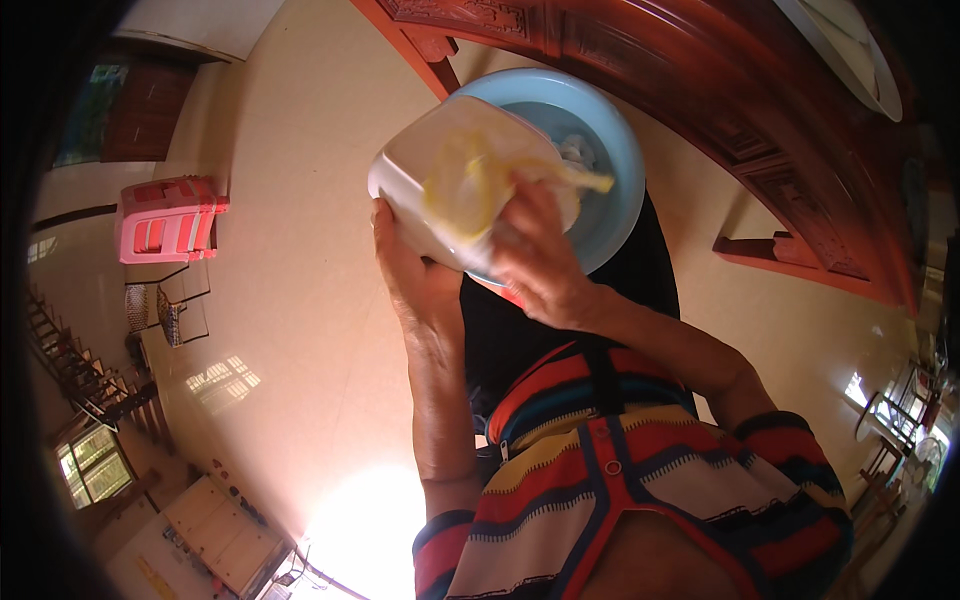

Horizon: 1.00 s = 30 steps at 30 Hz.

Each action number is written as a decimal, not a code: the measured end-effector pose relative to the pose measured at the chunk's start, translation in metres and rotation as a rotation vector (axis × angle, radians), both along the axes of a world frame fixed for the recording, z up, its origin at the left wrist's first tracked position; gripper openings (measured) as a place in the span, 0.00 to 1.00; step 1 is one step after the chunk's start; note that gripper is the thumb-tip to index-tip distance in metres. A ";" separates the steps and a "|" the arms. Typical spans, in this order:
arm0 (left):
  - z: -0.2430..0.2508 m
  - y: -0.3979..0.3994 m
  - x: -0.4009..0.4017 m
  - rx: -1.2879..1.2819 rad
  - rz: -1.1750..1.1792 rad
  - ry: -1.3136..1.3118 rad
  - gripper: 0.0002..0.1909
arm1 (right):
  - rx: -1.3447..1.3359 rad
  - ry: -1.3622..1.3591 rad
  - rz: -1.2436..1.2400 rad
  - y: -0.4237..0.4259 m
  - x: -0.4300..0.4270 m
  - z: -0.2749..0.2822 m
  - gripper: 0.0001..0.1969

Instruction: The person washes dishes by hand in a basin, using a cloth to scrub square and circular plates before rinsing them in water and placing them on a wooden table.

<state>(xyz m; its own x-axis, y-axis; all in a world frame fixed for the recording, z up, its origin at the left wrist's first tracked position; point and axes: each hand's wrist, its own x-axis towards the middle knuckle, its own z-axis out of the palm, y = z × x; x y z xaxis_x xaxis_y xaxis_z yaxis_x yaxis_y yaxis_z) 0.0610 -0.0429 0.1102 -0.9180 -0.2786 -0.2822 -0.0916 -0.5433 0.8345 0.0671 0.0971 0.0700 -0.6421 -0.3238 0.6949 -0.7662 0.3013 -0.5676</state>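
My left hand grips the side of a white container with rounded corners, held tilted over the left part of a light blue basin. In my right hand is a thin, pale cloth with yellow edges, lying against the container's flat face. Motion blurs both the cloth and this hand. The basin holds water and a crumpled whitish thing, perhaps cloth. The container hides the basin's left side, and I cannot see inside the container.
Carved reddish wooden furniture curves along the top and right, with a white dish on it. Pink and red stacked plastic stools stand at the left on the glossy floor. Bright light washes out the floor below.
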 end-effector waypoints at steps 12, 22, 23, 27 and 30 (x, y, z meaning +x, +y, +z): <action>0.001 -0.018 0.000 0.204 0.060 0.016 0.24 | -0.106 -0.087 -0.131 0.014 -0.037 0.010 0.15; -0.002 -0.023 0.029 -0.205 -0.112 0.008 0.31 | -0.814 -1.000 0.063 0.033 -0.070 0.023 0.11; 0.001 -0.018 0.030 -0.217 -0.031 -0.059 0.30 | -0.713 -1.010 0.061 0.035 -0.069 0.027 0.11; 0.017 -0.007 0.022 -0.185 -0.167 -0.055 0.21 | -0.286 -0.621 0.202 0.042 -0.072 0.039 0.08; 0.018 0.009 0.020 -0.254 -0.213 -0.074 0.16 | -0.094 -0.149 0.166 0.032 -0.064 0.050 0.10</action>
<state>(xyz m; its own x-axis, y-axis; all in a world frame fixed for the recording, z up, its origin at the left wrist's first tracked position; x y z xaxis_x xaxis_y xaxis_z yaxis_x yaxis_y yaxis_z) 0.0813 -0.0335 0.1283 -0.9429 -0.1526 -0.2960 -0.2458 -0.2811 0.9277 0.0032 0.1289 0.1201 -0.6829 -0.3724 0.6285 -0.7067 0.1187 -0.6975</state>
